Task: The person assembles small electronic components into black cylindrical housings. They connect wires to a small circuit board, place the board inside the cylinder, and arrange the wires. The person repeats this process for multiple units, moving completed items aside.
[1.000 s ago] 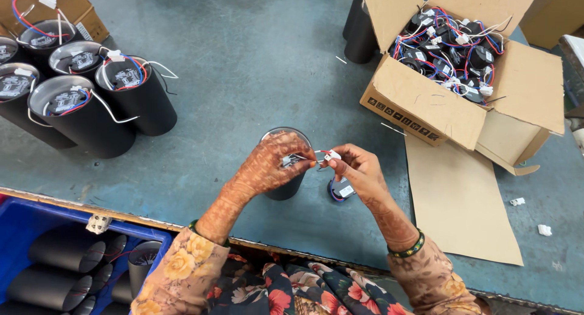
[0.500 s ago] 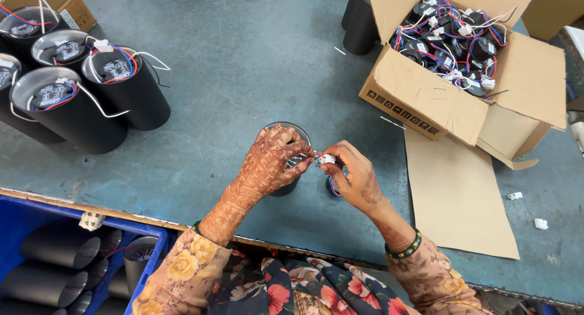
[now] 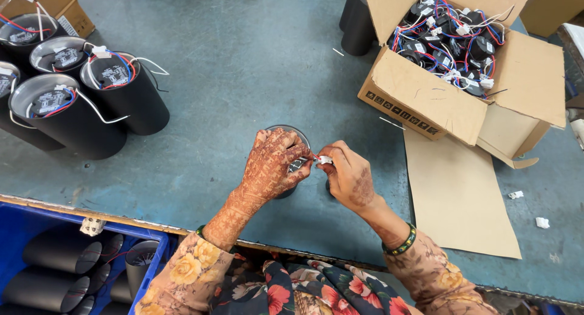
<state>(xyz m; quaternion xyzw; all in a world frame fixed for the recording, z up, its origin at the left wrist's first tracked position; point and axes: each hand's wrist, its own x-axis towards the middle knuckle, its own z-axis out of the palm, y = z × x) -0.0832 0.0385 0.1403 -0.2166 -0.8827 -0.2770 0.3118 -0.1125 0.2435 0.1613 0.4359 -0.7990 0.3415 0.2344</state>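
Hands have edged closer together since half a second ago. Head view: left hand and right hand both pinch a small white connector above a black cylinder housing, mid-table, near edge. Cardboard box far right.
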